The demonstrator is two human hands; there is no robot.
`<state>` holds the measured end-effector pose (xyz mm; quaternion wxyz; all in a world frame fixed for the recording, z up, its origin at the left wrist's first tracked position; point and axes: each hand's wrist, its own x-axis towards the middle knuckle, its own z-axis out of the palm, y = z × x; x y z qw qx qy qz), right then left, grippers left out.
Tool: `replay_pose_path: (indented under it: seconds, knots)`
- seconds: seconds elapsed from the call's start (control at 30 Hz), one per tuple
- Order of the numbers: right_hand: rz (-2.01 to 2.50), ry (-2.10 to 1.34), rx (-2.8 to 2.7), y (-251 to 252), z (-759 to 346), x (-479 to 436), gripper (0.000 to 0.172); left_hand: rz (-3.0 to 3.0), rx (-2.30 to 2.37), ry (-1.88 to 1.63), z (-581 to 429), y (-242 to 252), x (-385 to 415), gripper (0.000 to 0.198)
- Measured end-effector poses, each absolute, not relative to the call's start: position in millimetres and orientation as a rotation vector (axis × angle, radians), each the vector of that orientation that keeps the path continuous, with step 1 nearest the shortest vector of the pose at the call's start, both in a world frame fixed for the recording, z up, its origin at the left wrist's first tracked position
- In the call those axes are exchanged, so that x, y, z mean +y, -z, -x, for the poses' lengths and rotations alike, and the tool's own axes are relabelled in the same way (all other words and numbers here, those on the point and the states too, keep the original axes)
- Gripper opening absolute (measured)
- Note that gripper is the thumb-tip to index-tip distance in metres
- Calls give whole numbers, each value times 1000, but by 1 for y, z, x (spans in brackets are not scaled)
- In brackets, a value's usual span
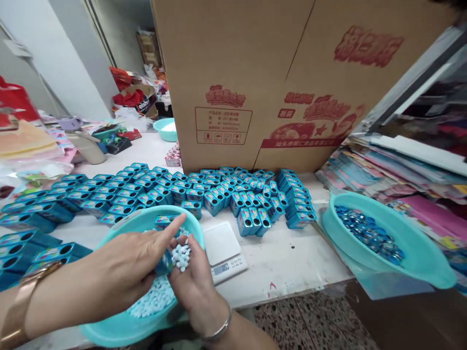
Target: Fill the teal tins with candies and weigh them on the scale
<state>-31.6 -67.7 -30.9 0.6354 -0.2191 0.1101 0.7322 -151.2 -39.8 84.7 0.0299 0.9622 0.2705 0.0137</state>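
My left hand [124, 270] is over a teal basin [120, 328] of small white candy pieces [153, 299]. Its fingers are closed round a small blue tin [165, 262], with the forefinger stretched out. My right hand [195, 279] is cupped, palm up, beside the tin and holds a small heap of white candy pieces [181, 256]. Another blue tin [164, 221] lies in the basin at its far side.
Several rows of small blue tins [146, 189] cover the white table [292, 262] behind the basin. A small white scale [223, 250] sits right of the basin. A second teal basin [419, 257] with blue lids stands at right. A large cardboard box [273, 82] stands behind.
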Motion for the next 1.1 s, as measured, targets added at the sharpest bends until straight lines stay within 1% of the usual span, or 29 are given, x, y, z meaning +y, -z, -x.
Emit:
replay_pose_path:
  seconds: [0.13, 0.23, 0.33, 0.5, 0.6, 0.67, 0.9, 1.03, 1.1]
  knots:
    - [434, -1616, 347, 12, -13, -61, 15, -2804, 871, -89, 128, -93, -34, 85]
    - [378, -1573, 331, 12, -55, -60, 12, -2628, 941, -163, 102, -86, -28, 84]
    - [305, -1465, 287, 23, -102, -66, 12, -2529, 963, -290, 75, -64, -19, 82]
    - [325, -1281, 260, 46, -160, -80, 10, -2510, 959, -453, 35, -6, -1, 77]
    - [364, -1255, 211, 56, -174, -84, 5, -2536, 980, -493, 14, 26, 5, 71]
    - [389, -1251, 173, 59, -178, -84, 6, -2554, 988, -491, 3, 41, 6, 69]
    - [424, -1252, 102, 63, -180, -77, 7, -2471, 1026, -511, -7, 66, 6, 60]
    - [483, -1252, 59, 62, -181, -71, 9, -2431, 1083, -478, 4, 75, 6, 64]
    - [516, -1240, 69, 61, -180, -67, 9, -2416, 1100, -427, 9, 73, 4, 74]
